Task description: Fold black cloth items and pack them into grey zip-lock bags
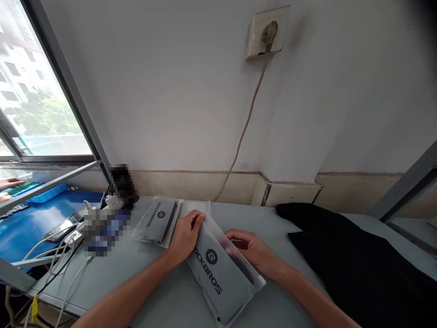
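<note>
A frosted zip bag (225, 273) printed ROCKBROS, with a grey flat item showing inside, is held tilted above the table. My left hand (187, 230) pinches its upper left corner between thumb and fingers. Along the bag's zip edge, my right hand (251, 250) has its fingers curled against the plastic, partly behind it. The white slider sits at the lower right end of that edge. Left of my left hand, more ROCKBROS zip bags (157, 221) lie overlapping on the grey table (143, 273).
Black cloth (348, 255) covers the table's right side. Cables and a power strip (73, 234) lie at the left, beside a pixelated patch. Beyond the metal frame (51, 184), another person's hands (10, 187) are over a blue tray (48, 193). A wall socket (268, 34) has a cord hanging down.
</note>
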Motion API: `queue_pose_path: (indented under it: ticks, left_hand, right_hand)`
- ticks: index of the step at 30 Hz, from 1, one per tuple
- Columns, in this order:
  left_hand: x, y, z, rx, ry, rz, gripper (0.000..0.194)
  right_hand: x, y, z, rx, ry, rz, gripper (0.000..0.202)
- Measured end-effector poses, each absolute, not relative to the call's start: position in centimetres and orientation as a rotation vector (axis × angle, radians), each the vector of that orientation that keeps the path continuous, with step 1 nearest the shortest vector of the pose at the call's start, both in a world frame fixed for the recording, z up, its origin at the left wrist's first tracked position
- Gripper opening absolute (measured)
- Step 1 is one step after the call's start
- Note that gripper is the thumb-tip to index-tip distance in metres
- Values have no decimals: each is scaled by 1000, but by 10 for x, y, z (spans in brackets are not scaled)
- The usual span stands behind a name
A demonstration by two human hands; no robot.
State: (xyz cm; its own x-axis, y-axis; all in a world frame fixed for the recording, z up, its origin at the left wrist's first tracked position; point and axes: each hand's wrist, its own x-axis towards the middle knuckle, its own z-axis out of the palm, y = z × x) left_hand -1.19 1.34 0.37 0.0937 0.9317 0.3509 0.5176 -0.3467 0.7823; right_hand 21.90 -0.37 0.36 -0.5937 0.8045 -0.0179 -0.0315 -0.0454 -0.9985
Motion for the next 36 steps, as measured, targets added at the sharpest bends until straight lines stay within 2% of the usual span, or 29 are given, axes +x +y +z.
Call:
queue_pose_path:
  ticks: [5, 12, 15, 18, 21, 24, 26, 30, 36]
  left_hand:
    - [-9, 9, 4, 1915, 1466, 1167, 35]
    - [2, -2, 7, 1894, 1456, 1177, 27]
    - [5, -7, 10, 1920, 1424, 1169, 28]
    - [4, -9, 13, 1942, 1415, 1198, 29]
    - [2, -7, 10, 1932, 1422, 1377, 35]
    - [0, 2, 3, 1751, 1344, 1467, 59]
    - [0, 8, -1, 1543, 1203, 1372, 70]
    - [1, 10, -3, 1440, 973, 1049, 60]
    - [4, 2, -3, 1647, 1020, 1081, 48]
  right_hand:
    - [218, -9, 11, -813, -1633, 1804, 37]
    - [213, -20, 27, -763, -1873, 1821, 17]
    - [212, -23, 26, -751, -1886, 1864, 15]
    - [212, -21, 19, -741, -1814, 1848, 18]
    - [213, -15, 13, -810, -1630, 1728, 33]
    - [217, -10, 13, -911, -1451, 1604, 54]
    - [219, -9, 14, -946, -1399, 1544, 61]
    - [221, -9, 14, -959, -1452, 1498, 61]
    - [219, -4, 3, -956, -1591, 1387, 51]
